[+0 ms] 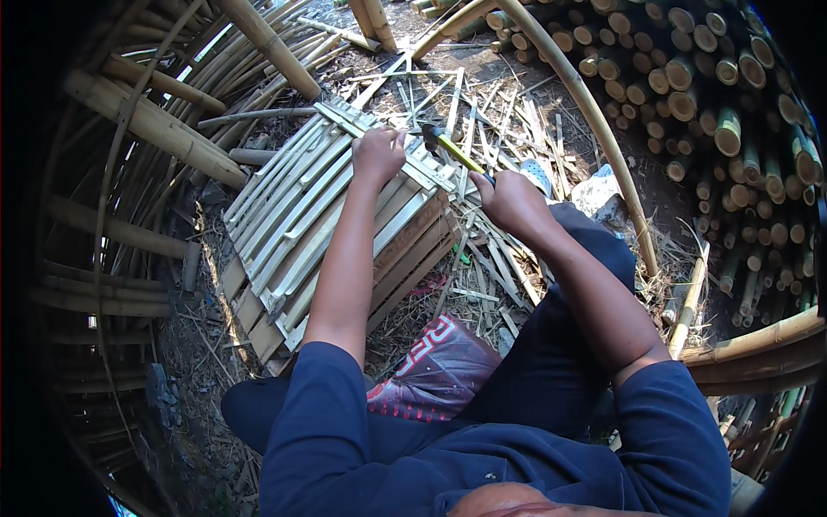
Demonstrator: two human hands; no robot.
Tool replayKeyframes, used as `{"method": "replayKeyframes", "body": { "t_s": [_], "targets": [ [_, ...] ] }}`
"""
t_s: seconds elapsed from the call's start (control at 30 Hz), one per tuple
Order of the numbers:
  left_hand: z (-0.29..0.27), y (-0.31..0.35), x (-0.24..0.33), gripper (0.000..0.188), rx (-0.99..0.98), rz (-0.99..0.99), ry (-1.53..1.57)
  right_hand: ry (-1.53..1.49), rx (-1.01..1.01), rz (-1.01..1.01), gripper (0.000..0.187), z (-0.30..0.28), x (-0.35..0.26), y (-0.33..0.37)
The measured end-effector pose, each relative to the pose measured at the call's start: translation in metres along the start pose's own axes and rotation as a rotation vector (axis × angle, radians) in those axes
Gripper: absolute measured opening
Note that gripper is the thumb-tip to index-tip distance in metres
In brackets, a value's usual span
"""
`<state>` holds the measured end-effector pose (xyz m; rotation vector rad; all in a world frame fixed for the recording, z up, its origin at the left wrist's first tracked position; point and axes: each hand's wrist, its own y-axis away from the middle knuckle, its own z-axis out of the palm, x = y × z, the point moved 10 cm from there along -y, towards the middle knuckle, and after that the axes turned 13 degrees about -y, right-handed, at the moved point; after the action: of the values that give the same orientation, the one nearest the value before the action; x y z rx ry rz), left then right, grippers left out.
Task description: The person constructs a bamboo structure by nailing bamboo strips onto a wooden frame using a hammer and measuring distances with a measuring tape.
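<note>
Yellow-handled hammer (pixel 450 147), pale bamboo panel (pixel 327 207)

Sunlit dirt ground (pixel 594 103) strewn with bamboo offcuts (pixel 491 121), stacked bamboo poles (pixel 724 95) at right.

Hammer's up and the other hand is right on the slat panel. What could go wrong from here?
1. The left hand presses on the bamboo slat panel close to the hammer head, so a glancing blow could catch the fingers.
2. The right hand grips the handle near its end; a slip seems possible.
3. Loose bamboo offcuts litter the ground around the panel, which may shift or splinter underfoot.
</note>
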<state>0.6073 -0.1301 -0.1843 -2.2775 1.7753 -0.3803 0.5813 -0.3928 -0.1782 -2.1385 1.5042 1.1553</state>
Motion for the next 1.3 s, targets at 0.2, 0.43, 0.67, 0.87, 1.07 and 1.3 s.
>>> {"method": "replayKeyframes", "body": {
  "t_s": [0.2, 0.43, 0.67, 0.87, 1.07, 1.3],
  "targets": [
    [0.06, -0.041, -0.014, 0.047, -0.085, 0.008, -0.254, -0.015, -0.021, -0.021, 0.064, -0.008, -0.014, 0.002],
    [0.1, -0.033, -0.005, 0.048, -0.312, 0.008, -0.254, -0.043, -0.029, -0.076, 0.056, -0.01, -0.006, 0.009],
    [0.096, -0.034, -0.016, 0.053, -0.293, -0.028, -0.369, 0.139, -0.032, -0.158, 0.051, 0.004, -0.001, 0.018],
    [0.089, -0.032, -0.011, 0.053, -0.391, -0.093, -0.289, 0.166, 0.015, -0.185, 0.054, 0.013, 0.003, 0.011],
    [0.087, -0.03, -0.012, 0.053, -0.399, -0.112, -0.267, 0.259, -0.018, -0.176, 0.053, 0.021, 0.0, 0.005],
    [0.086, -0.031, -0.011, 0.052, -0.401, -0.106, -0.271, 0.229, 0.078, -0.309, 0.053, 0.012, -0.011, 0.016]
  ]
}}
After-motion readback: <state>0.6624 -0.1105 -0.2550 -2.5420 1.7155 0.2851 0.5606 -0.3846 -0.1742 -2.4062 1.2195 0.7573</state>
